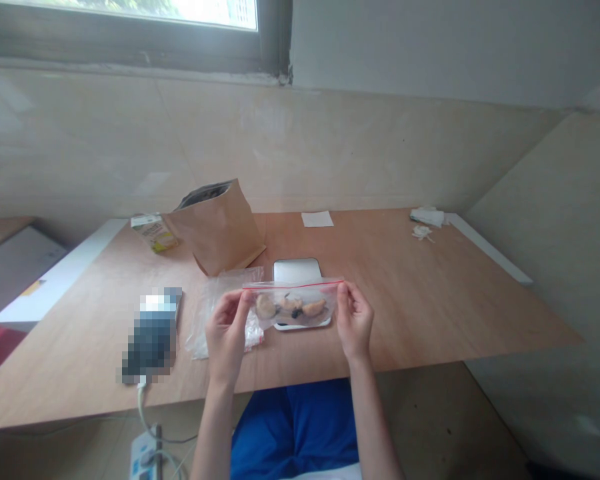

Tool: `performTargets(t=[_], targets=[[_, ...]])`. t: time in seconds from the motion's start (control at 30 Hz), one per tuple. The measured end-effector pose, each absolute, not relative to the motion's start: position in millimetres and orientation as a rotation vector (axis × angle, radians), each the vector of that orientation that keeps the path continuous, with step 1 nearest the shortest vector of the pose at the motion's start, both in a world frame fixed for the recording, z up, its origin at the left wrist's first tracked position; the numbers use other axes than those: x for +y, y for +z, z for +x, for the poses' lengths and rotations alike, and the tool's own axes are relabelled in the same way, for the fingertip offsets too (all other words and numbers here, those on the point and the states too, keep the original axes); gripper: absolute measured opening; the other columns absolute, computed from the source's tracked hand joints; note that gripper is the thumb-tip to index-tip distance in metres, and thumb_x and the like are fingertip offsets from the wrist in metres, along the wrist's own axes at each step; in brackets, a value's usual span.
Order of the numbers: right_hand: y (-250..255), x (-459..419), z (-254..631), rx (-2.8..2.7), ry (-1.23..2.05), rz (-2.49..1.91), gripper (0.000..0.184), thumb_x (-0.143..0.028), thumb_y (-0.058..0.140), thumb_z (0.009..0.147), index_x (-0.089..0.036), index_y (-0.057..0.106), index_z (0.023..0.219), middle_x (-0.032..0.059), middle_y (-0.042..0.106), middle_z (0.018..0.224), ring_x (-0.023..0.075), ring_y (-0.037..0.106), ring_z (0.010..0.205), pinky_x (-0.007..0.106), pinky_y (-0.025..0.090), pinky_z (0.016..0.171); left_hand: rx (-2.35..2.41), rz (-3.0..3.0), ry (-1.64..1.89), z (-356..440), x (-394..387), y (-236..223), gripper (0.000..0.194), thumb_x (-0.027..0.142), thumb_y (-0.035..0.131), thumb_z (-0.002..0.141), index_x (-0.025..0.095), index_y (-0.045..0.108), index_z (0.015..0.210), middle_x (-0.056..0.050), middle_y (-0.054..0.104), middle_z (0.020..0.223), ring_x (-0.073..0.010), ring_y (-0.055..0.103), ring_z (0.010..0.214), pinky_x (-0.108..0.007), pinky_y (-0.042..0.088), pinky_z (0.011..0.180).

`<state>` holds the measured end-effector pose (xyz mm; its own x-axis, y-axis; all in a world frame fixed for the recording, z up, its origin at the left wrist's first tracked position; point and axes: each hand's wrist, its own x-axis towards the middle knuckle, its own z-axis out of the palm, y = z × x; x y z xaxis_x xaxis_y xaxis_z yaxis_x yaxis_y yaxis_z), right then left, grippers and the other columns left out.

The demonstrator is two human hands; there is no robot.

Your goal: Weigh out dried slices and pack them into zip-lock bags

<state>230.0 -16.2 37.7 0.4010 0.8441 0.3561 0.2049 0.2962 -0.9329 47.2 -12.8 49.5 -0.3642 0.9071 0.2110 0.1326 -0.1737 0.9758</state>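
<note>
A clear zip bag (293,308) with a red seal line is stretched level between my hands. Several pale brown pieces with dark bits, perhaps dried food, lie inside it. My left hand (229,327) pinches the bag's left top corner, and my right hand (355,320) pinches the right one. Behind and below the bag rests a flat white-rimmed scale (297,270), partly hidden by it. A pile of clear plastic bags (200,333) lies on the table just left of the scale, partly behind my left hand.
An upright open brown paper bag (223,230) stands at the back left beside a small carton (155,233). A pixelated phone-like device (153,337) has a white cable (141,400) running to a power strip (145,453). White paper (317,219) and crumpled tissues (427,217) lie along the back.
</note>
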Motion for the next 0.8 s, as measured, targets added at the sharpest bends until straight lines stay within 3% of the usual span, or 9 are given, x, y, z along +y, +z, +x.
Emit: performTargets(t=[0.53, 0.8], targets=[[31.3, -13.1, 224.0, -1.035, 0.673, -1.177, 0.03, -0.045, 0.048, 0.087, -0.019, 0.061, 0.078, 0.0033, 0.067, 0.077, 0.0177, 0.063, 0.077, 0.028, 0.05, 0.071, 1.328, 1.053, 1.592, 53.8, -10.4, 41.2, 0.028, 0.045, 0.058, 0.078, 0.018, 0.063, 0.082, -0.002, 0.062, 0.078, -0.0131, 0.057, 0.073, -0.023, 0.045, 0.068], [32.3, -13.1, 220.9, -1.039, 0.748, -1.158, 0.02, -0.039, 0.06, 0.08, -0.019, 0.062, 0.08, 0.0032, 0.068, 0.08, 0.0163, 0.063, 0.077, 0.027, 0.05, 0.072, 1.189, 0.97, 1.521, 53.8, -7.4, 36.8, 0.025, 0.039, 0.067, 0.071, 0.017, 0.064, 0.082, -0.002, 0.063, 0.079, -0.0129, 0.057, 0.075, -0.022, 0.044, 0.069]])
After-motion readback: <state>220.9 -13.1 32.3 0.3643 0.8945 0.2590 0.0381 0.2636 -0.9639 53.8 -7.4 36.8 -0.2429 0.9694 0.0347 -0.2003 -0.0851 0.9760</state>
